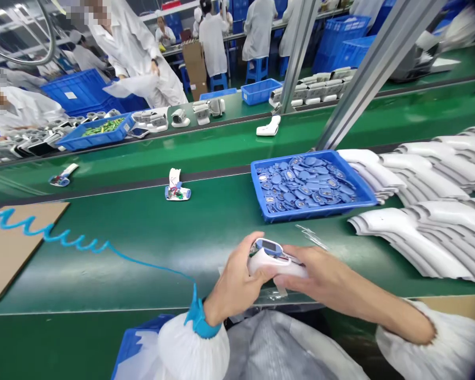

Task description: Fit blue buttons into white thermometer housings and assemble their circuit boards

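My left hand point(233, 277) and my right hand point(314, 269) both grip a white pistol-shaped plastic housing point(277, 266) above the green conveyor belt point(142, 269). A small display with a blue frame point(267, 247) sits in its top end, and my fingers hide much of the rest. A blue anti-static strap point(200, 319) circles my left wrist. Beyond my hands stands a blue tray point(316, 211) heaped with blue circuit modules point(304, 182). Stacked white housings point(415, 237) lie to my right.
A blue coiled cord point(43, 235) crosses a cardboard sheet point(19, 248) at left. Loose housings point(177, 190) lie on the belt. Metal frame posts point(360, 79) rise behind the tray. Co-workers in white coats point(214, 45) work beyond a farther belt among blue crates point(336, 39).
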The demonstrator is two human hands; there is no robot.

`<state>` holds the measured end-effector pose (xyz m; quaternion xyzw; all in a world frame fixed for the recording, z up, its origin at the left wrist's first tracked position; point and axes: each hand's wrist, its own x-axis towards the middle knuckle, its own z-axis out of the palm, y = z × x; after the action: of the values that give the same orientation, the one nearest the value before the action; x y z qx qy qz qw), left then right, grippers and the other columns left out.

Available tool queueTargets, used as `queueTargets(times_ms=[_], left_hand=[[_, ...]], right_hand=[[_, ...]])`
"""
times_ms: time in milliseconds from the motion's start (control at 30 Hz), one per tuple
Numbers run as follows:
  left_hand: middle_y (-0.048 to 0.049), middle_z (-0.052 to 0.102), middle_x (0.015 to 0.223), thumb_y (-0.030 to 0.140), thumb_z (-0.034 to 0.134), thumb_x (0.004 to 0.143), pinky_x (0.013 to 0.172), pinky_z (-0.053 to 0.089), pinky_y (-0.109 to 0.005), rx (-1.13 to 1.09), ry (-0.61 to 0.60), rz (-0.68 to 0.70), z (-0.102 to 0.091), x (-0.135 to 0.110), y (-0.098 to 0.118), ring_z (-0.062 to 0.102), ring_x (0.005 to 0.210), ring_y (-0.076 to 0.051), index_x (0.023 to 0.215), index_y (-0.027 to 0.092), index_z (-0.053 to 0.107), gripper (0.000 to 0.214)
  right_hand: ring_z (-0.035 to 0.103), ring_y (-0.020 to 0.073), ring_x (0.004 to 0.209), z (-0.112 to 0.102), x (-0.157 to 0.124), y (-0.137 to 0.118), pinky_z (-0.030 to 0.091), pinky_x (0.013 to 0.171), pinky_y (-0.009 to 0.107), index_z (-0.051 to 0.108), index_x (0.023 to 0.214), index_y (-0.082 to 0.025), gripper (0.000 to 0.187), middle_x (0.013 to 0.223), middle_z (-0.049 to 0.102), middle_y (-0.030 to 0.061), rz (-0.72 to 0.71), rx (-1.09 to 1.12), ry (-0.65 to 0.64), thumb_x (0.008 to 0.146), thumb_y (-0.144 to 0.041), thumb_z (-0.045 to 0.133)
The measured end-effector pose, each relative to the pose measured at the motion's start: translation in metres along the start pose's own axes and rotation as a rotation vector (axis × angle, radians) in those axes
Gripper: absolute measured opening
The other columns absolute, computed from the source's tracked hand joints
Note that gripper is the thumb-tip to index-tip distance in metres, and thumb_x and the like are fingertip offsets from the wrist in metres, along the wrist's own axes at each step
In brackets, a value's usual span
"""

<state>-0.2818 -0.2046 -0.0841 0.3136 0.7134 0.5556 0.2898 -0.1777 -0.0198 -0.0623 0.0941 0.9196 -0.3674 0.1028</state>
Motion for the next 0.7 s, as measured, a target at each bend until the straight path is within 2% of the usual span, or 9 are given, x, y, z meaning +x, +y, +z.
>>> queueTargets(times_ms=[67,100,200,267,333,500,567,633,700], left_hand=[[-0.0085,0.053,0.141,0.024,0.076,0.088,0.111,0.044,-0.039,0.147,0.133,0.061,0.009,-0.003,-0.001,0.053,0.128,-0.025,0.140,0.024,0.047,0.060],[-0.0071,0.052,0.143,0.019,0.076,0.087,0.113,0.043,-0.038,0.229,0.169,0.094,0.013,-0.005,-0.002,0.051,0.131,-0.023,0.138,0.025,0.048,0.058],[-0.0040,0.048,0.149,0.015,0.063,0.096,0.119,0.038,-0.034,0.464,0.180,0.185,0.025,-0.011,-0.010,0.045,0.139,-0.019,0.143,0.029,0.043,0.052],[-0.0054,0.045,0.154,0.020,0.053,0.103,0.120,0.038,-0.035,0.569,0.207,0.226,0.031,-0.014,-0.018,0.041,0.143,-0.018,0.151,0.029,0.032,0.053],[-0.0067,0.045,0.155,0.026,0.049,0.105,0.118,0.041,-0.035,0.622,0.238,0.204,0.036,-0.016,-0.024,0.041,0.144,-0.019,0.154,0.028,0.027,0.053],[-0.0076,0.045,0.155,0.027,0.045,0.106,0.117,0.040,-0.037,0.550,0.250,0.085,0.039,-0.019,-0.024,0.042,0.143,-0.020,0.153,0.024,0.032,0.049],[-0.0073,0.054,0.146,0.029,0.052,0.103,0.112,0.043,-0.036,0.444,0.213,0.049,0.034,-0.018,-0.016,0.051,0.135,-0.021,0.148,0.023,0.040,0.047],[-0.0042,0.069,0.118,0.038,0.066,0.096,0.090,0.052,-0.031,0.306,0.070,-0.047,0.025,-0.015,-0.005,0.065,0.105,-0.021,0.132,0.021,0.057,0.040],[0.0008,0.069,0.085,0.047,0.076,0.087,0.064,0.046,-0.026,0.247,-0.028,-0.157,0.016,-0.009,0.006,0.061,0.074,-0.016,0.105,0.019,0.066,0.035]], right_hand=[[0.052,0.0132,0.063,-0.010,-0.005,-0.001,0.038,0.055,0.027,0.064,0.100,-0.024,0.030,0.076,0.064,-0.0030,0.065,0.231,-0.137,0.094,-0.053,0.056],[0.052,0.0132,0.066,-0.013,-0.008,0.000,0.039,0.057,0.026,0.063,0.104,-0.024,0.035,0.081,0.064,-0.0018,0.090,0.331,-0.165,0.095,-0.056,0.054],[0.052,0.0137,0.071,-0.015,-0.016,0.003,0.043,0.061,0.027,0.062,0.109,-0.023,0.041,0.086,0.064,-0.0005,0.103,0.489,-0.135,0.096,-0.060,0.051],[0.052,0.0140,0.071,-0.012,-0.019,0.007,0.043,0.063,0.027,0.061,0.107,-0.023,0.038,0.085,0.063,-0.0008,0.076,0.485,-0.098,0.097,-0.058,0.049],[0.053,0.0145,0.071,-0.007,-0.020,0.009,0.042,0.063,0.028,0.060,0.104,-0.023,0.036,0.084,0.063,-0.0006,0.048,0.445,-0.065,0.099,-0.056,0.047],[0.059,0.0180,0.081,0.000,-0.025,0.012,0.046,0.068,0.030,0.060,0.107,-0.024,0.036,0.089,0.065,0.0020,0.028,0.363,-0.029,0.101,-0.056,0.043],[0.062,0.0206,0.091,0.000,-0.027,0.017,0.050,0.076,0.033,0.061,0.111,-0.026,0.036,0.095,0.067,0.0034,-0.024,0.322,-0.015,0.101,-0.055,0.042],[0.063,0.0216,0.102,-0.001,-0.027,0.021,0.051,0.086,0.035,0.062,0.115,-0.028,0.033,0.105,0.068,0.0041,-0.120,0.286,-0.016,0.102,-0.052,0.044],[0.062,0.0200,0.107,-0.001,-0.019,0.018,0.051,0.091,0.034,0.062,0.122,-0.030,0.032,0.116,0.067,0.0033,-0.180,0.306,0.058,0.100,-0.050,0.049]])
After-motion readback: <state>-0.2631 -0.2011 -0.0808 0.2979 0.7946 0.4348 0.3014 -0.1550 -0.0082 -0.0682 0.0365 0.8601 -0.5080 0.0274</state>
